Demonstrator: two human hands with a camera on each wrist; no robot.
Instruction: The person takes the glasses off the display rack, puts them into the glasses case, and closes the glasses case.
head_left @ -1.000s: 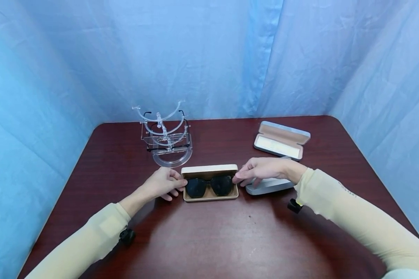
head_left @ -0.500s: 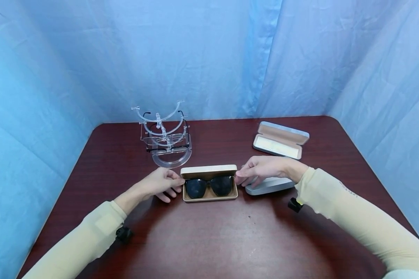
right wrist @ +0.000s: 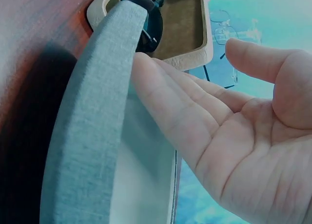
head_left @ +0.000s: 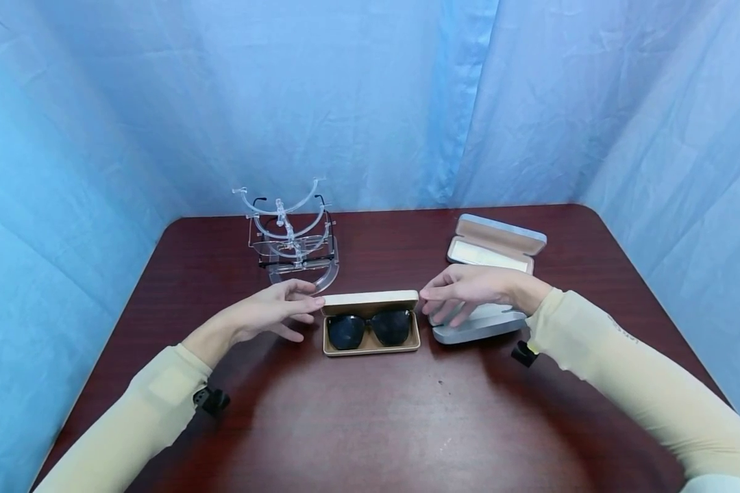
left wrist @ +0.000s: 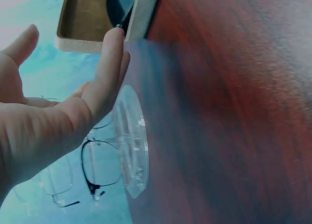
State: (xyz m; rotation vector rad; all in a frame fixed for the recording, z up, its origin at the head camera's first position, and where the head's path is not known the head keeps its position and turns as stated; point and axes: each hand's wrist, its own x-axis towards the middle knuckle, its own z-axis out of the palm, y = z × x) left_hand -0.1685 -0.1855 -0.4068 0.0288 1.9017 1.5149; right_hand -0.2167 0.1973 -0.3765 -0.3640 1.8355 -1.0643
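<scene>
The fingers (left wrist: 111,53) of the left hand (head_left: 255,316) are spreading loosely, thumb well apart, and holding nothing; they are reaching to the left end of the tan case (head_left: 370,298), close to its lid's corner, though whether they are touching it I cannot tell. The fingers (right wrist: 156,90) of the right hand (head_left: 484,284) are bending gently and gripping nothing, their tips pointing at the tan case's right end while the hand is hanging over the near grey case (head_left: 481,331) (which is showing a pale inside). Between the hands, the sunglasses (head_left: 392,329) are lying in the open tan case, dark lenses facing the person, the lid standing up behind them. Behind the near grey case, a far grey case (head_left: 502,237) is sitting open with something pale inside. Back to the left, a clear stand (head_left: 291,233) is holding eyeglasses (head_left: 319,260). Pale sleeves (head_left: 154,400) are covering both forearms. Everything is resting on the dark red table (head_left: 376,424), and blue curtains (head_left: 358,103) are hanging around its far sides.
</scene>
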